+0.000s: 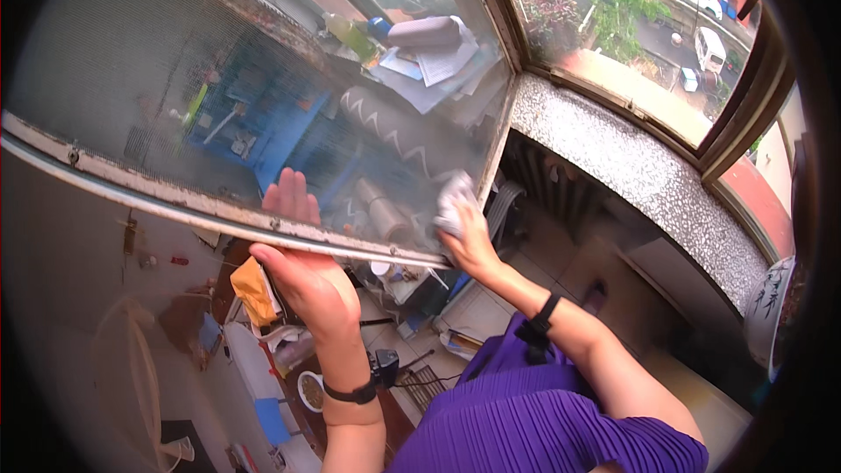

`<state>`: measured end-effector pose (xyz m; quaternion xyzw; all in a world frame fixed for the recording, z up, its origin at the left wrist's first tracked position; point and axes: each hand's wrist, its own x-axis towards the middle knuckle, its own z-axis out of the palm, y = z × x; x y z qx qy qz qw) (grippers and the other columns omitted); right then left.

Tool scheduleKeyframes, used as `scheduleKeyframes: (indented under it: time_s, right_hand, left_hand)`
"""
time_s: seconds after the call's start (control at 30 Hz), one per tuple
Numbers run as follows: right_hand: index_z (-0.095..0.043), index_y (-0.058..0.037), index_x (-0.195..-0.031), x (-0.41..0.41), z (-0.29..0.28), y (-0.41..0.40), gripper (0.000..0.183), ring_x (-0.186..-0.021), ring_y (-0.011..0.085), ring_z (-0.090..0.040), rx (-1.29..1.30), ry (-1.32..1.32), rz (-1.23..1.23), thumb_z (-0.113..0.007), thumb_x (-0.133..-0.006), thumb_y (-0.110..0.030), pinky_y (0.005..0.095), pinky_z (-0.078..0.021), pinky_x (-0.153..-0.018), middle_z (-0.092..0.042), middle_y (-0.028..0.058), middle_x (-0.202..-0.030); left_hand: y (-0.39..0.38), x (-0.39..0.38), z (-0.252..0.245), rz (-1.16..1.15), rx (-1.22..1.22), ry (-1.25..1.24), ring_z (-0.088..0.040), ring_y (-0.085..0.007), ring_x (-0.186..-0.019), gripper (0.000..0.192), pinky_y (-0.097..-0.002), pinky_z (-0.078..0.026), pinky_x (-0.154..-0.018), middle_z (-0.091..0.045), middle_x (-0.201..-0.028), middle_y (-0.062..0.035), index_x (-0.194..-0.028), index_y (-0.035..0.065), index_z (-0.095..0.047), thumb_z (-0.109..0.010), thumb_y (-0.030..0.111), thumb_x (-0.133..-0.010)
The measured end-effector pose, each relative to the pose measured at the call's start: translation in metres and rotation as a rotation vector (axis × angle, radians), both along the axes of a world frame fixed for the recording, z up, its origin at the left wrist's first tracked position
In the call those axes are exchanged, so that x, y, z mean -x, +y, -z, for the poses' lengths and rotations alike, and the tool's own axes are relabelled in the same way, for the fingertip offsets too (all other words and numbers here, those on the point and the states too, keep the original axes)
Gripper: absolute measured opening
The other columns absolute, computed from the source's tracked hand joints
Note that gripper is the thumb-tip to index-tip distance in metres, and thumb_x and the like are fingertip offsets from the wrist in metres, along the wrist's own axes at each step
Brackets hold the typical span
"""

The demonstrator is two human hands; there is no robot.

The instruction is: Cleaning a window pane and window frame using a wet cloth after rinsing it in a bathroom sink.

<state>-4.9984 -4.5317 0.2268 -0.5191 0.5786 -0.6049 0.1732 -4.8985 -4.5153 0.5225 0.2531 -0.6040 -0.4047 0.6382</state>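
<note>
A framed window sash with a whitish, worn lower rail slants across the view before me. My left hand holds it at that lower rail; its fingers are seen through the pane, its thumb below the rail. A crumpled white cloth, blurred, is in my right hand, against the glass pane near its lower right corner. Through the hazy pane show a blue container, a bottle of yellowish liquid, papers and a grey item with a white zigzag.
A speckled stone sill curves along the right below another window frame. A white pot bearing writing stands at its end. Below are a tiled floor, a bowl and a yellow packet. Parked vehicles show outside.
</note>
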Motion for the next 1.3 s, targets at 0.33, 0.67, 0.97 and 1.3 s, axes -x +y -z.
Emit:
scheduleKeyframes:
  time_s: [0.33, 0.67, 0.97, 1.3]
  right_hand:
    - [-0.045, -0.0088, -0.143, 0.010, -0.294, -0.014, 0.069, -0.135, 0.0401, -0.037, 0.586, -0.259, -0.093, -0.069, -0.085, -0.038, 0.0512, -0.0315, -0.110, -0.039, 0.0212, -0.148]
    - [-0.048, -0.0133, -0.141, 0.072, -0.187, -0.083, 0.076, -0.130, 0.0382, -0.045, 0.465, 0.125, 0.229, -0.077, -0.074, -0.033, 0.0501, -0.0384, -0.106, -0.047, 0.0167, -0.140]
    - [-0.049, -0.0051, -0.135, 0.093, -0.161, -0.072, 0.058, -0.124, 0.0360, -0.047, 0.048, -0.688, -0.247, -0.057, -0.096, -0.047, 0.0498, -0.0382, -0.101, -0.051, 0.0198, -0.135]
    - [-0.051, -0.0235, -0.139, 0.102, -0.338, -0.110, 0.078, -0.129, 0.0333, -0.047, 0.963, 0.190, 0.076, -0.080, -0.068, -0.035, 0.0506, -0.0374, -0.103, -0.044, 0.0125, -0.146]
  left_hand:
    - [0.023, 0.000, 0.017, -0.207, 0.098, -0.219, -0.040, -0.0263, -0.138, 0.056, -0.0384, -0.029, -0.117, -0.039, -0.150, -0.0217, -0.146, -0.0069, -0.029, -0.037, 0.032, -0.108]
    - [0.005, 0.049, 0.025, -0.450, 0.271, -0.191, -0.040, -0.0389, -0.136, 0.072, -0.0502, -0.027, -0.117, -0.042, -0.143, -0.0297, -0.148, -0.0007, -0.015, -0.016, 0.056, -0.103]
    - [0.015, 0.055, 0.027, -0.586, 0.256, -0.221, -0.047, -0.0372, -0.130, 0.069, -0.0468, -0.034, -0.115, -0.051, -0.134, -0.0320, -0.145, -0.0051, -0.022, -0.016, 0.051, -0.105]
    - [0.015, 0.065, 0.031, -0.697, 0.188, -0.161, -0.048, -0.0344, -0.129, 0.071, -0.0489, -0.030, -0.115, -0.055, -0.132, -0.0251, -0.144, 0.0033, -0.026, -0.019, 0.061, -0.102]
